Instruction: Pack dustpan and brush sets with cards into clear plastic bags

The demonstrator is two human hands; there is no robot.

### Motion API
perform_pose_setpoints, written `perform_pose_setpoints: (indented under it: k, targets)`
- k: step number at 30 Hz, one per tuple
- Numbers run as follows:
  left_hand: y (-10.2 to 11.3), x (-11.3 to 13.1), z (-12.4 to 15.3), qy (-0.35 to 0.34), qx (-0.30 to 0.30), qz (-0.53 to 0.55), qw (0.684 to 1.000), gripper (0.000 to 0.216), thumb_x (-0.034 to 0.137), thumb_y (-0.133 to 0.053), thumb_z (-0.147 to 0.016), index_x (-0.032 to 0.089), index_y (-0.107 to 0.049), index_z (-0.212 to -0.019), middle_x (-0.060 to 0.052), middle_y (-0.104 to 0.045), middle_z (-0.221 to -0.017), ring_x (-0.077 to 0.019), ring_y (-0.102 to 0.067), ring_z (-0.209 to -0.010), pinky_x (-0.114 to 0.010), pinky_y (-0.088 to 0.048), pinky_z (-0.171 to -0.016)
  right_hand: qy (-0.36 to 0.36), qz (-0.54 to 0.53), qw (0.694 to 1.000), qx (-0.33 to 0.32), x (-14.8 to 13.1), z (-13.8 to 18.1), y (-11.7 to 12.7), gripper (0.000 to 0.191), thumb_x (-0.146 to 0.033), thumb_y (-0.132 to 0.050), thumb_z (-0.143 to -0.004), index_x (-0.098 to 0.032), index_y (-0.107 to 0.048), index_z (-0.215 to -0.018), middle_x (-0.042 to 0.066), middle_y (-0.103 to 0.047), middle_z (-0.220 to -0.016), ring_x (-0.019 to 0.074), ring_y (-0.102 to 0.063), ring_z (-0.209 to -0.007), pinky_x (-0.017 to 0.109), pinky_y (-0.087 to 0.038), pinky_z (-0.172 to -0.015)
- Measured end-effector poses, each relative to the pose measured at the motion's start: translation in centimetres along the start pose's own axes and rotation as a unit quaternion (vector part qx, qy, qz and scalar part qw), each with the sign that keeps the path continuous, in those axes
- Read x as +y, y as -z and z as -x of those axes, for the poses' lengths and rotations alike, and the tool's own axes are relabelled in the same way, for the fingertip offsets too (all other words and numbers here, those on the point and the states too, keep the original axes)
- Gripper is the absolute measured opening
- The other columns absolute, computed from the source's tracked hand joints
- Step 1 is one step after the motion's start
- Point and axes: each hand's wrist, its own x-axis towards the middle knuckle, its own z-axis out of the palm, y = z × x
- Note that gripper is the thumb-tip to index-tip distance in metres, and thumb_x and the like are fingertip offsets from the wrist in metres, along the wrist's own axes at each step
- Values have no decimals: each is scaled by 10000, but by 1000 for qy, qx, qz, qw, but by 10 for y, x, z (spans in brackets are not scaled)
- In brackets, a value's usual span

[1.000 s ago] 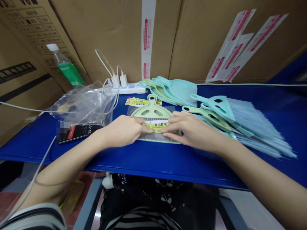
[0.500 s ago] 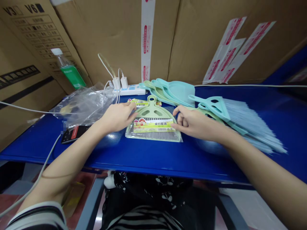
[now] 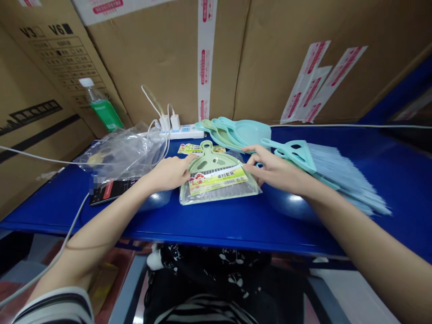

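Clear bag (image 3: 186,194) turned slightly askew, green dustpan (image 3: 221,198) and brush (image 3: 216,164) inside

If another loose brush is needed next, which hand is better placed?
Probably the right hand: it is beside the brush pile, while the left hand is across the bagged set.

Wrapped brush (image 3: 211,164): smooth plastic, low sheen
Wrapper (image 3: 250,188): clear, thin plastic film, shiny, creased
Card (image 3: 219,179): smooth printed paper
Stacked dustpans (image 3: 254,132): smooth plastic, soft sheen
Loose bristles (image 3: 337,171): fine fibres, rough
Bag (image 3: 116,150): crumpled clear plastic, glossy
Tabletop (image 3: 216,227): smooth, glossy
Boxes (image 3: 162,63): matt cardboard
Tape (image 3: 203,67): smooth, plastic-looking
Phone screen (image 3: 118,190): smooth, glassy
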Motion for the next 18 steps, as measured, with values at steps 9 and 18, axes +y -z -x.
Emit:
perform_pose_setpoints:
  k: [9,18]
  targets:
    - [3,10,6,14,-27,-15,999,395,213,-409,-808,98,-599,-1135,-76,-711,-731,-203,-652,-659,-290,-452,-587,-54,-248,966,48,2,-9,-1,722,-337,-656,-791,-204,-356,-1434,112,-679,-1117,242,-653,-1004,420,-547,-889]
    - [4,24,15,35,-4,-73,997,346,316,-372,-929,116,-651,-976,-113,-711,-743,-252,-685,-689,-338,-495,-616,-17,-283,959,-34,5,-12,-22,458,-263,-553,-838,-230,-517,-1293,125,-667,-1226,262,-648,-1091,438,-561,-897]
